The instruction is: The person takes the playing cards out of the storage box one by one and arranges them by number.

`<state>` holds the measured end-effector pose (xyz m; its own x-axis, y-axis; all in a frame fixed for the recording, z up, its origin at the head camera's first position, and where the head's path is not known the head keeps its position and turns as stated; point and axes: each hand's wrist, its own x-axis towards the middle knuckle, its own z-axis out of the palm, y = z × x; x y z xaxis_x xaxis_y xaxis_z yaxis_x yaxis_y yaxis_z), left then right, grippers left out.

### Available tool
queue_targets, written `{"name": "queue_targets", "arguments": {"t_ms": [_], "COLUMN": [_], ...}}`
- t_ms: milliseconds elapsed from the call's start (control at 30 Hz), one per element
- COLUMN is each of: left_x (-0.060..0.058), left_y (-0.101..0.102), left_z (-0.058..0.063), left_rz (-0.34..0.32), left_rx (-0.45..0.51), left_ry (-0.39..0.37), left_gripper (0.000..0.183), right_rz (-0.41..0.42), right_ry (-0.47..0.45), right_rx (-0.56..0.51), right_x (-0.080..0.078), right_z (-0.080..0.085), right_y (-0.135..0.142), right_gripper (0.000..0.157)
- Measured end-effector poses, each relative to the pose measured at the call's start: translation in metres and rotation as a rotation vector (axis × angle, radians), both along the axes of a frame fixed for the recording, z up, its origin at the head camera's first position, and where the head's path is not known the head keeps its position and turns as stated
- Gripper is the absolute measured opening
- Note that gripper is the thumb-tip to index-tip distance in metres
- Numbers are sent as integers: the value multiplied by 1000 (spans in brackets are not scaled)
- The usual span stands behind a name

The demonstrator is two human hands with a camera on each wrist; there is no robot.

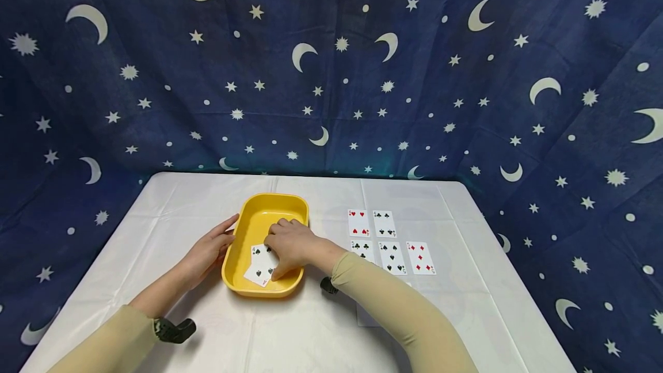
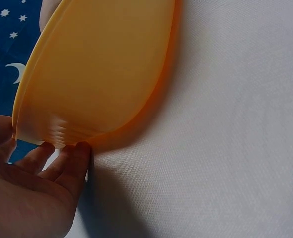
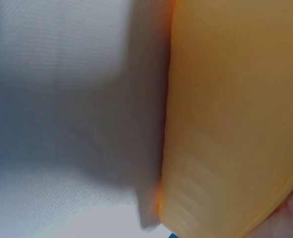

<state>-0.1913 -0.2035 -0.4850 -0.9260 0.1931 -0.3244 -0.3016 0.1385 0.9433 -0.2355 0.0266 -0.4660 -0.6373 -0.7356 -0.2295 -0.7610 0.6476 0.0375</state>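
A yellow tray (image 1: 240, 284) stands on the white table, with overlapping playing cards (image 1: 257, 272) inside it, the upper one showing black spades. My left hand (image 1: 208, 255) touches the tray's left wall from outside; in the left wrist view its fingers (image 2: 76, 166) rest against the outer wall near the rim. Reaching over the tray's right side, my right hand (image 1: 292, 246) is bent down at the cards, thumb at their right edge. Its other fingertips are hidden, and I cannot tell whether it grips a card. The right wrist view is mostly filled by the tray's outer wall (image 3: 231, 114).
Right of the tray, cards lie face up in rows, among them a hearts card (image 1: 358, 223), a spades card (image 1: 392, 259) and a diamonds card (image 1: 421, 258). A pale card-like piece (image 1: 366, 318) is partly hidden under the right sleeve. A starry blue cloth (image 1: 342, 102) hangs behind.
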Motion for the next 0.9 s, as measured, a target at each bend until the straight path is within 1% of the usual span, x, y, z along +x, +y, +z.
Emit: {"name": "queue_targets", "arguments": {"t_ms": [133, 367, 433, 633, 900], "left_x": [0, -1, -1, -1, -1], "left_y": [-1, -1, -1, -1, 0], "left_z": [0, 0, 0, 0, -1], "left_rz": [-4, -1, -1, -1, 7], "left_rx": [1, 18, 17, 8, -6], "left_ry": [1, 5, 3, 0, -4], "left_gripper": [63, 62, 62, 62, 62], "right_rz": [6, 15, 13, 8, 23], "right_ry": [-1, 7, 5, -5, -10], "right_rx": [4, 21, 19, 15, 3], "right_x": [1, 0, -1, 0, 0], "right_z": [0, -3, -3, -2, -2], "right_y": [0, 1, 1, 1, 0], "right_gripper": [72, 81, 81, 77, 68]}}
